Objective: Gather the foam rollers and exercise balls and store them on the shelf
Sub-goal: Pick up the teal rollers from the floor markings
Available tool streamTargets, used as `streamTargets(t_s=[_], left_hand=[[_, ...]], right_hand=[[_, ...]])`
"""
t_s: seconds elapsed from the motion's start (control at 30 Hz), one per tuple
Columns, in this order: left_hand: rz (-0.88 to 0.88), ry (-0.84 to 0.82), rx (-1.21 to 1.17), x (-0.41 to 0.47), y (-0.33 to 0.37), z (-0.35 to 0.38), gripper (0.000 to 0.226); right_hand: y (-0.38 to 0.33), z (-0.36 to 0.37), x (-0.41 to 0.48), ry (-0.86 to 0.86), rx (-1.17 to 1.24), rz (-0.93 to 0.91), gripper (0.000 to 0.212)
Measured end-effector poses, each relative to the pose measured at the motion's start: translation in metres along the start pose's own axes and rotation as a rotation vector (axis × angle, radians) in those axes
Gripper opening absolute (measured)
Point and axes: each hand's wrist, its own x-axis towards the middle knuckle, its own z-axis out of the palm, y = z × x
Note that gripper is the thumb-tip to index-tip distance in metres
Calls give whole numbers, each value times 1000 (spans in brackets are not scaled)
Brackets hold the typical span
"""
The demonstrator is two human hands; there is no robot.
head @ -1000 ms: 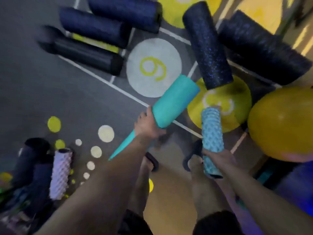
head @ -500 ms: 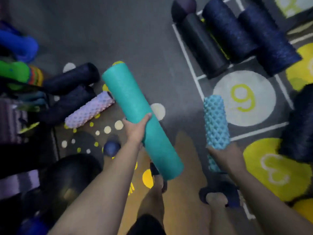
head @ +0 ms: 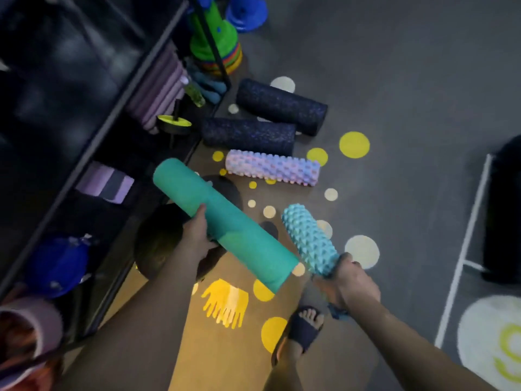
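Note:
My left hand [head: 197, 235] grips a smooth teal foam roller [head: 225, 221] near its middle; the roller points up-left toward the black shelf [head: 93, 142]. A light blue spiky roller [head: 310, 239] is held by its lower end in my right hand [head: 348, 283]. On the floor beside the shelf lie two dark speckled rollers [head: 282, 105] [head: 248, 135] and a pastel purple bumpy roller [head: 272, 167]. A dark exercise ball [head: 158, 244] rests under my left arm, partly hidden.
The shelf holds purple mats [head: 160, 88], purple blocks [head: 105, 183] and a blue item [head: 59, 265]. Stacked green and blue cones [head: 217, 40] stand at its far end. Another dark roller [head: 504, 210] lies at the right edge. My sandalled foot [head: 301, 331] is on the orange floor.
My view has swung left toward the shelf. Both rollers stay in my hands and are now closer to the shelf and the rollers lying beside it.

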Motion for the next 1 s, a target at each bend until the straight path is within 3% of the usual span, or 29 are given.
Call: streamTargets(t_s=[0.17,0.27,0.37,0.47,0.6,0.77,1.0], left_hand=[[192,102,452,3,8,-36,72],[145,-10,452,-8,-22,-53,78],[158,-52,424,-20,-51,-62,57],[130,-70,364,-33,-68,-58,45],[108,-56,372,-46,-76,-39,36],[147,-129,440,-64,-81,19,27],[196,-387,686,-106,-121,154,21]], right_hand=[[-58,11,20,193,-221,-139,69],[-85,18,40,320,-354,-272,73],[-104,22,60,385,-395,-421,76],[-103,24,65,341,-401,-479,71],[-75,21,53,269,-291,-416,57],[-9,1,53,276,-233,-346,55],[114,-22,58,306,104,-166,56]])
